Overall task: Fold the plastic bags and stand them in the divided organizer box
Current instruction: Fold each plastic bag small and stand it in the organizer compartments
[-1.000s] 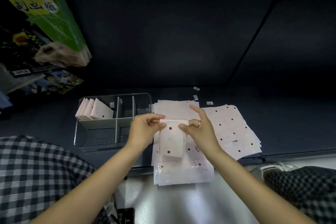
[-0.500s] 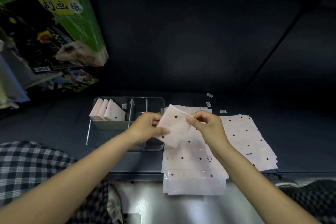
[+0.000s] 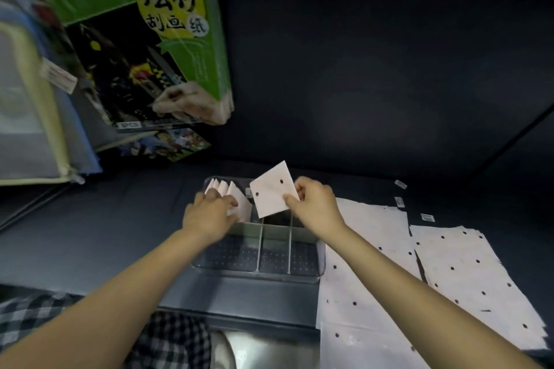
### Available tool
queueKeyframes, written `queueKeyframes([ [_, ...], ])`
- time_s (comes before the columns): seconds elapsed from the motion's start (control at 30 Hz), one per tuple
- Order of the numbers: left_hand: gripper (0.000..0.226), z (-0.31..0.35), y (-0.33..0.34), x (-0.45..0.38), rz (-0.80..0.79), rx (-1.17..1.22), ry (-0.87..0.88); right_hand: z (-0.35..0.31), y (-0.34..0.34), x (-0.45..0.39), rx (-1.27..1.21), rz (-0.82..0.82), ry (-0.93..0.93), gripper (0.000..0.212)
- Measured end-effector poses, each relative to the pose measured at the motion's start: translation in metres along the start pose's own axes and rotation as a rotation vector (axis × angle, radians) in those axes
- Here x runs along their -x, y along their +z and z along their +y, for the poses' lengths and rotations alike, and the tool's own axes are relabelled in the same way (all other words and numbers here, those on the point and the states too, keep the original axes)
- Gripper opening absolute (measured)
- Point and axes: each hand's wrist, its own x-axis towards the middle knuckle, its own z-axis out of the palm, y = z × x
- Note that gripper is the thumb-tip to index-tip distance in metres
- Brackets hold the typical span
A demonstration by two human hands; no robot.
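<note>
Dark bench point(image 3: 99, 231) here, kind of a blue-grey matte top, and behind it a dark wall panel fills most of the view, with a seam running diagonally down the right side. The lighting is pretty dim overall.

The clear organizer box point(image 3: 260, 271) sits mid-bench with thin dividers splitting it into compartments. The back-left compartment already has a row of folded bags point(image 3: 223, 187) standing on edge, leaning a bit.

The left hand point(image 3: 209, 216) rests on that row, fingers laid over the tops of the folded ones, more pressing than gripping as far as I can tell. The right hand point(image 3: 314, 204) pinches a freshly folded bag point(image 3: 274, 193) by its right edge, thumb in front and fingers behind, holding it tilted up in the air above the back of the box, near the middle compartments.

To the right of the box, flat unfolded bags point(image 3: 467, 278) lie spread in overlapping stacks, white with dark dots, and the nearest stack hangs over the front edge of the bench.

A few small labels point(image 3: 427, 217) lie behind them. A green packet point(image 3: 126, 39) with Chinese lettering leans at the upper left, with a zip pouch point(image 3: 33, 117) next to it. Checked fabric point(image 3: 174, 341) shows at the bottom.
</note>
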Motion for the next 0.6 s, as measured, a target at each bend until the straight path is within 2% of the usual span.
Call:
queueKeyframes([
  [0.17,0.035,-0.013,0.017,-0.009,0.006,-0.034,0.009,-0.017,0.045,-0.027,0.239,-0.050,-0.038,0.005],
  [0.27,0.037,-0.014,0.021,-0.012,0.037,-0.002,0.024,-0.028,0.065,-0.030,0.342,-0.076,-0.031,0.031],
  [0.33,0.037,-0.017,0.020,-0.012,0.059,0.019,0.017,-0.033,0.073,-0.026,0.358,-0.075,-0.037,0.038],
  [0.5,0.039,-0.024,0.019,-0.012,0.058,0.071,-0.006,-0.025,0.073,-0.008,0.411,-0.020,-0.035,0.021],
  [0.6,0.040,-0.023,0.022,-0.010,0.054,0.071,0.018,-0.022,0.073,-0.007,0.427,-0.025,0.008,0.019],
])
